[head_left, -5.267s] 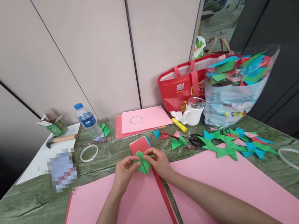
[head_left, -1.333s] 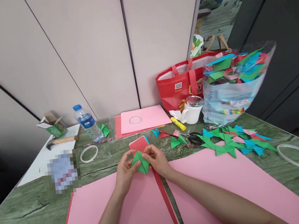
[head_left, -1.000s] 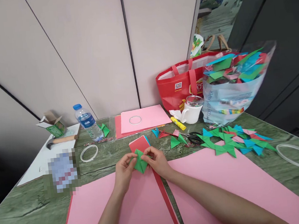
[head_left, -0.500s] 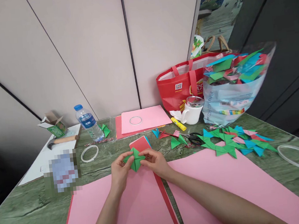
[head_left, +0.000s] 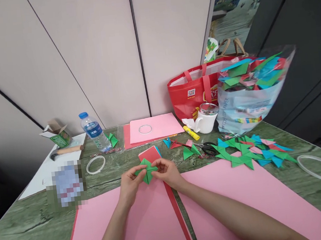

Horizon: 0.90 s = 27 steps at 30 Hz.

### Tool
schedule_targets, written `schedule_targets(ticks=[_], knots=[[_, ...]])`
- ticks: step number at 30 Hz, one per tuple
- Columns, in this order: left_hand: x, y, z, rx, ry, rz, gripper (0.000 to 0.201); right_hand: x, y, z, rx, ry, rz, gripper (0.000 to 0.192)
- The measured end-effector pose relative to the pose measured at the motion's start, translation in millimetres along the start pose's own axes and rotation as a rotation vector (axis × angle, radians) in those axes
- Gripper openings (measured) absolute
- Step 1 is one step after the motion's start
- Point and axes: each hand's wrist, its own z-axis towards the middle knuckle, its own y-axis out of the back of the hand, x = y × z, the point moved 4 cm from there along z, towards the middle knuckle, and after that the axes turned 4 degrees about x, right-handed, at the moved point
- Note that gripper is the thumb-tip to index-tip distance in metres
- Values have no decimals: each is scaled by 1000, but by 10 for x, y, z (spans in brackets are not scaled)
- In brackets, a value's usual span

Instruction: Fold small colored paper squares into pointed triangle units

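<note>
A small piece of folded green paper, diamond-shaped with a crease down its middle, is held up between both hands. My left hand pinches its left side between thumb and fingers. On the other side my right hand pinches the right corner. Just behind the hands lies a small stack of coloured paper squares, red on top. Large pink sheets with a red edge lie under the forearms. The fingertips cover parts of the green paper.
To the right lie folded paper pieces, black-handled scissors, a yellow glue stick and a white mug. A filled plastic bag and red bag stand behind. At left are a water bottle, hammer and tape ring.
Both hands have shifted very slightly to the right with the green paper. The left fingers now sit a little differently along its edge. Nothing else on the table has moved.
</note>
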Motion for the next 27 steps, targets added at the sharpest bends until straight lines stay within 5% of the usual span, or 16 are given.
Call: schedule_targets(ticks=[11, 27], knots=[[58, 74, 39, -69, -10, -24, 36, 68, -9, 11, 149, -14, 150, 31], [-54, 44, -19, -75, -16, 87, 34, 90, 37, 3, 49, 70, -7, 21]])
